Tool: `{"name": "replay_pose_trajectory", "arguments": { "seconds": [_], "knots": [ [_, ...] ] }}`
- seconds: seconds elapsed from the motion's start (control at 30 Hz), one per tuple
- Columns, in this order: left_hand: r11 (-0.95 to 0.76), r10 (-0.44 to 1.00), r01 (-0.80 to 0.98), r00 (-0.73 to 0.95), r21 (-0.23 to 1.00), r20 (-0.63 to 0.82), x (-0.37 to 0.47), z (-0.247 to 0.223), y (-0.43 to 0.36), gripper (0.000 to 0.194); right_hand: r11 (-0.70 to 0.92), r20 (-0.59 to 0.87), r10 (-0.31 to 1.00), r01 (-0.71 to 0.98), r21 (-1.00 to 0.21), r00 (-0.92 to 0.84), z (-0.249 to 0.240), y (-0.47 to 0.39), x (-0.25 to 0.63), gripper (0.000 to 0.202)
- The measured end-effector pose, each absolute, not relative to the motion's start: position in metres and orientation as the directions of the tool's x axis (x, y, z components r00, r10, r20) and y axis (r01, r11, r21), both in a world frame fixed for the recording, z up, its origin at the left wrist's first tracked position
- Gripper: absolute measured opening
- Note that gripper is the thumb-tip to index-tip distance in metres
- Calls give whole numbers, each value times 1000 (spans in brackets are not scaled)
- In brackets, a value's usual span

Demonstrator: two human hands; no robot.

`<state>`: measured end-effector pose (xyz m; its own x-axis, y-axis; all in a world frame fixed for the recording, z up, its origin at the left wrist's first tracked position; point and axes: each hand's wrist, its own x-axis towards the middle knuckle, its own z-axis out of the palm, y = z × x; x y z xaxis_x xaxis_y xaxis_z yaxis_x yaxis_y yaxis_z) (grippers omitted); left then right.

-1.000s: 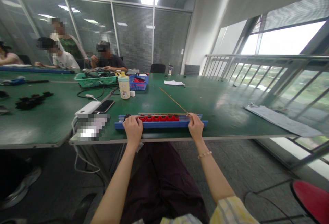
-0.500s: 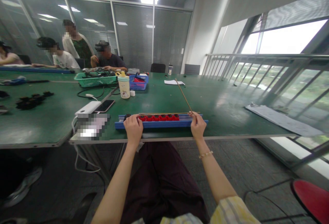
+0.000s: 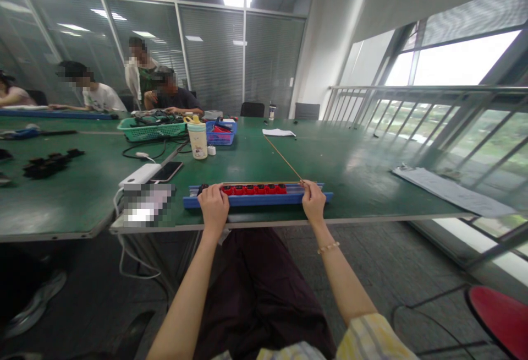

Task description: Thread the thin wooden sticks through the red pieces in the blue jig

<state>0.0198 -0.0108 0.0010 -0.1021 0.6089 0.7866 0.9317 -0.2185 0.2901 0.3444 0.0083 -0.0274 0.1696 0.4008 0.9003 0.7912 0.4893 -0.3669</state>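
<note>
A long blue channel-like rail (image 3: 256, 200) lies along the table's front edge. In its trough sits a row of several red blocks (image 3: 249, 189) with dark tops. My left hand (image 3: 213, 206) is closed over the rail's left part, fingers curled at the left end of the red row; a small black piece (image 3: 203, 189) shows beside it. At the rail's right end, my right hand (image 3: 313, 203) pinches a thin brown rod (image 3: 282, 156) that slants away to the far left over the table. Another thin tan strip (image 3: 264, 183) runs along the rail's rear edge.
Left of the rail lie a phone (image 3: 169, 171) and a white power bank (image 3: 140, 175) with cables. Behind stand a yellow-lidded cup (image 3: 198, 140), a green basket (image 3: 152, 131) and a blue basket (image 3: 221, 137). A clipboard (image 3: 449, 189) lies at right. Several people are across the tables.
The rod's far end has swung left and lower, and my right hand has shifted slightly left. My left hand stays on the rail. The standing person at the back has moved right.
</note>
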Motion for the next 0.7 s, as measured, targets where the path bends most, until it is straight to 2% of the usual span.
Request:
{"name": "replay_pose_trajectory", "arguments": {
  "seconds": [0.37,0.7],
  "knots": [
    [-197,614,940,-103,278,783,22,4,-13,27,484,878,459,790,-376,136,-26,8,342,28],
    [-192,617,937,-115,290,779,22,3,-13,27,486,883,447,789,-375,144,-23,6,341,25]
  ]
}}
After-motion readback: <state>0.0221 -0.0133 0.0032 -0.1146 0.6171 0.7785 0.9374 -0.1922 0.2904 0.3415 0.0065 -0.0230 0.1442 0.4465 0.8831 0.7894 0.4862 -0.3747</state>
